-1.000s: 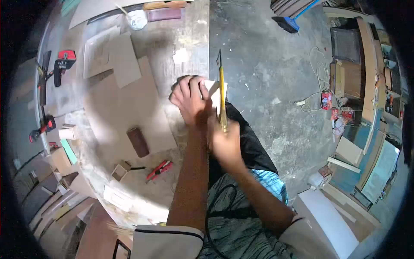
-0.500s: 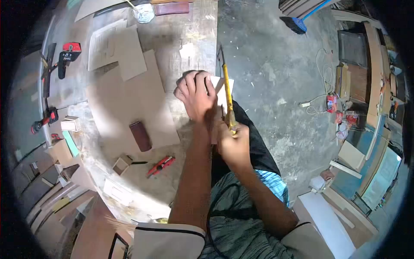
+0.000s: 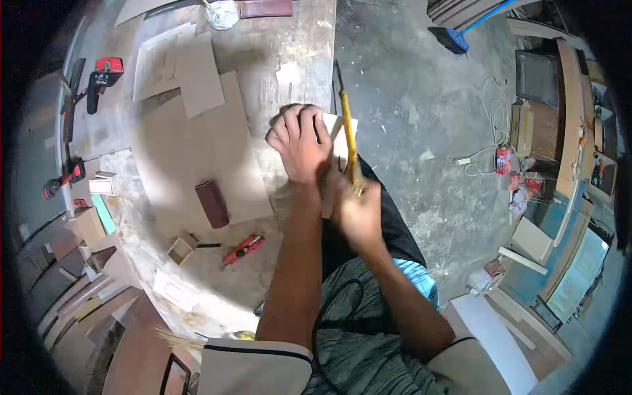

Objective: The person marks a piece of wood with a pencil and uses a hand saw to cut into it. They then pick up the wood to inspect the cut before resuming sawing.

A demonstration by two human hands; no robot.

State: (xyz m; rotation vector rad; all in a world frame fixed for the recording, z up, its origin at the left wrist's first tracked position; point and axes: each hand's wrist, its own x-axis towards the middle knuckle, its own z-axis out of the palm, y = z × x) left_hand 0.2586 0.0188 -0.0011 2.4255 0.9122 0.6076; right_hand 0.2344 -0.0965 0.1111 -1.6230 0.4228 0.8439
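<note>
My right hand (image 3: 359, 214), blurred by motion, is closed around the handle of a yellow hacksaw (image 3: 349, 128). The saw's frame points away from me, over the table's right edge. Beneath and beside it lies a pale board (image 3: 336, 125), partly covered by my hands. My left hand (image 3: 301, 145) holds this board down at the table edge, its fingers bent over and the thumb side close to the saw. Whether the blade is inside the board cannot be made out.
On the table (image 3: 309, 39) lie brown sheets (image 3: 230, 158), a dark red block (image 3: 212, 204), a red utility knife (image 3: 243, 250) and a small wooden box (image 3: 182, 250). Red-and-black clamps (image 3: 105, 76) line the left edge. A blue broom (image 3: 454, 38) and a cable (image 3: 494, 118) are on the floor.
The hacksaw and my right hand have shifted slightly forward, away from my body. My left hand stays in place on the board. The whole view has moved a little.
</note>
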